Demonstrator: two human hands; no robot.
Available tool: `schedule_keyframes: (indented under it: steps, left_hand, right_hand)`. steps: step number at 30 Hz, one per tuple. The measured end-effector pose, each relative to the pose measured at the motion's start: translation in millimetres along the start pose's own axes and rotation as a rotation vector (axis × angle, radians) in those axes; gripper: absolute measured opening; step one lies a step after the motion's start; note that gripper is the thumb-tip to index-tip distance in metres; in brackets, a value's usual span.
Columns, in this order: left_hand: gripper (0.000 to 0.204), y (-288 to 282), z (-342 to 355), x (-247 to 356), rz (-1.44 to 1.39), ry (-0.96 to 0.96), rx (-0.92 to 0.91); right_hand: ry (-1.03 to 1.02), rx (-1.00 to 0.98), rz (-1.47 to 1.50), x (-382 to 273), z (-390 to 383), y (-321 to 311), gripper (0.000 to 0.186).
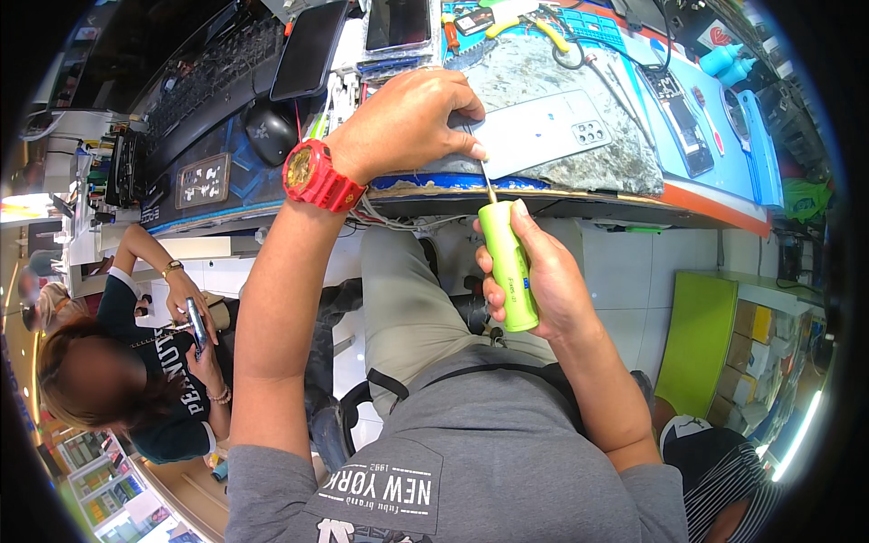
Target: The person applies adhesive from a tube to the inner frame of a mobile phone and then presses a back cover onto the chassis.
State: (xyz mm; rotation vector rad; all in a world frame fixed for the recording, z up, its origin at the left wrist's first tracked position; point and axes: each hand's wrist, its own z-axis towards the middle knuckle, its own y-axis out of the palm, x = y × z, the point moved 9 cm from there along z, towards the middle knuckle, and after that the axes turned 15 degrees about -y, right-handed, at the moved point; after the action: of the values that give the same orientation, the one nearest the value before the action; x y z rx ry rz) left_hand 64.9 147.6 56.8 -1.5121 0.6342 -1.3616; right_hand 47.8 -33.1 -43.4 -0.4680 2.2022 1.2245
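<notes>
A white smartphone (543, 132) lies back side up on a stained grey work mat (625, 167), its camera cluster at the right end. My left hand (412, 118) is closed at the phone's left end, with the thumb by the near corner and the fingers at the edge. In my right hand (552, 281), fingers wrapped round it, is a tool with a thick lime-green handle (509, 267) and a thin metal tip. That tip points up at the phone's near-left corner, close to my left thumb. Exactly where it touches is too small to tell.
Left of the mat are a black phone (310, 50), a computer mouse (270, 133) and a keyboard (213, 77). Yellow-handled pliers (552, 36) lie behind; an opened phone (679, 122) lies right. A person (136, 362) holding a phone is at the lower left.
</notes>
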Motion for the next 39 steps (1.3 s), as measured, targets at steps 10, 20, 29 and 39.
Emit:
schedule_keyframes:
  steps: [10, 20, 29, 39]
  left_hand:
    - [0.037, -0.6, 0.2, 0.3, 0.011, -0.009, -0.001]
    - [0.036, 0.3, 0.4, 0.5, 0.012, -0.012, 0.009]
    - [0.035, -1.7, -0.6, 2.2, 0.003, -0.005, 0.015]
    - [0.038, -1.0, -0.9, 0.3, -0.007, 0.005, 0.015]
  right_hand:
    - [-0.005, 0.001, 0.0, 2.1, 0.6, 0.8, 0.055]
    - [-0.007, 0.003, 0.007, 3.2, 0.6, -0.4, 0.057]
    - [-0.019, 0.016, 0.012, 4.1, 0.8, 1.3, 0.055]
    - [-0.019, 0.002, -0.018, 3.3, 0.8, 0.6, 0.056]
